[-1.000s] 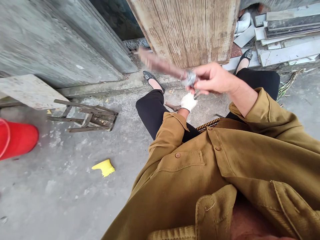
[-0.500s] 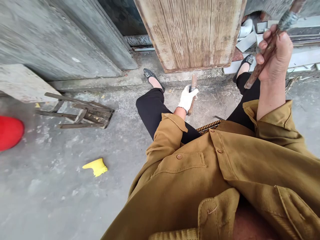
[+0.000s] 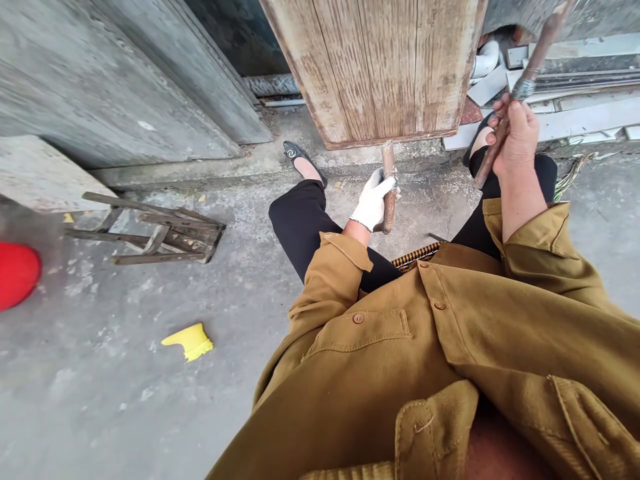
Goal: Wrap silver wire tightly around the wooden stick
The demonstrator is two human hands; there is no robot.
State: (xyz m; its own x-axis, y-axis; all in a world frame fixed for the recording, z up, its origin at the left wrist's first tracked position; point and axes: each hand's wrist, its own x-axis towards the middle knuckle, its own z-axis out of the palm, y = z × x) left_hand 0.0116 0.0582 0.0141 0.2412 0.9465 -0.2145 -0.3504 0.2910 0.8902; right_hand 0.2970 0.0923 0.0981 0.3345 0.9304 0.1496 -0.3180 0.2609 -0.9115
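My left hand (image 3: 371,202), in a white glove, is closed around a short brown stick (image 3: 389,212) that stands nearly upright in the view, its middle partly hidden by the fingers. Bare and raised on the right, my right hand (image 3: 519,137) grips a longer brown stick (image 3: 545,45). Greyish wire or tape is wound round this stick just above the fingers. It slants up to the right, with its lower end below my hand, over my right leg. The two sticks are apart. Whether they are wood or rusty metal I cannot tell.
A weathered wooden panel (image 3: 390,73) stands in front, between my feet. White strips and boards (image 3: 590,123) lie at the right. On the concrete floor to the left are a tipped wooden stool (image 3: 165,233), a yellow scrap (image 3: 193,342) and a red object (image 3: 17,275).
My right hand has come down and to the left with the longer stick. My left hand keeps its hold on the short stick, which has tilted slightly. The view has shifted a little.
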